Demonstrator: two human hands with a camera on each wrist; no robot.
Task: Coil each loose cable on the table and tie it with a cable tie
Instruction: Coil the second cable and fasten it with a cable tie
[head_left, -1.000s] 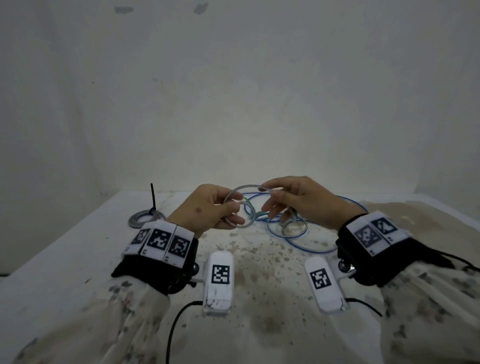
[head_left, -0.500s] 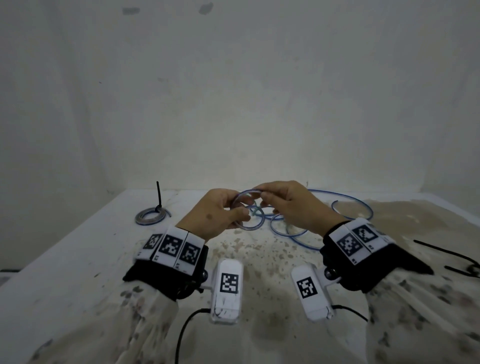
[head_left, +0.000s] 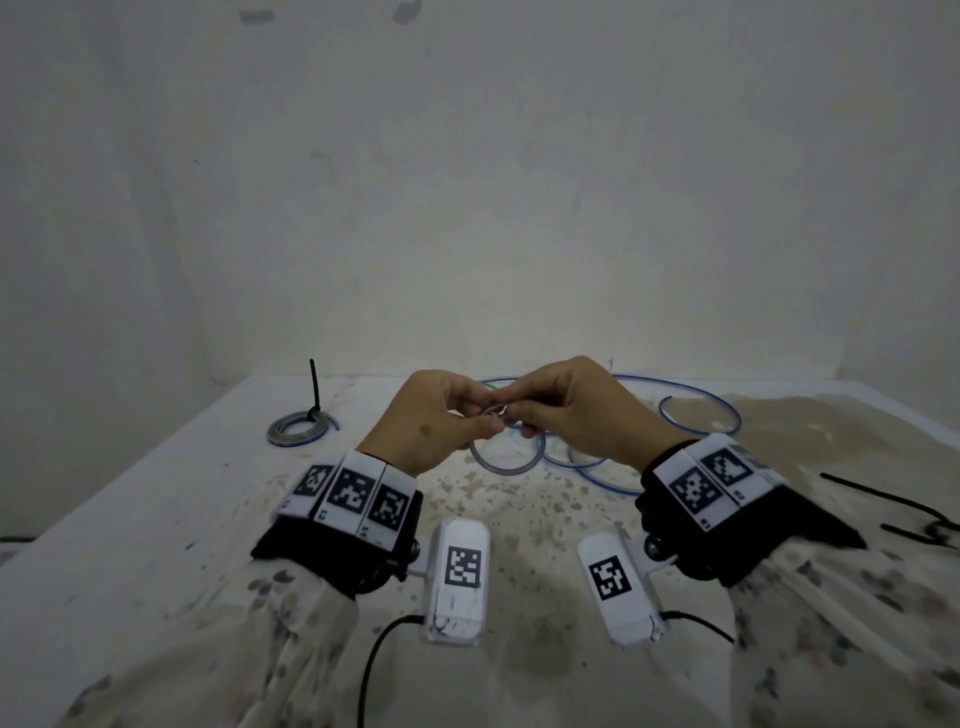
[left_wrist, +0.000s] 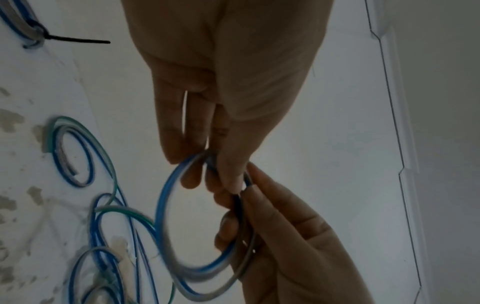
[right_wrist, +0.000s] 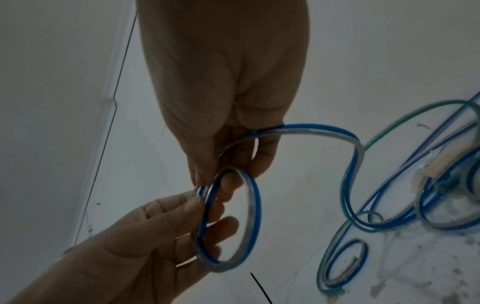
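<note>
A small coil of blue-and-clear cable hangs between my two hands above the table. My left hand pinches the top of the coil with thumb and fingers. My right hand pinches the same coil right beside it, and the cable's free length runs from its fingers down to the table. The rest of the loose cable lies in tangled blue and green loops behind my hands.
A tied coil with a black cable tie sticking up lies at the back left. Loose black cable ties lie at the right edge. The stained white table meets a white wall behind.
Both hands have come closer together and lifted a little. The loop between them has tightened into a smaller coil.
</note>
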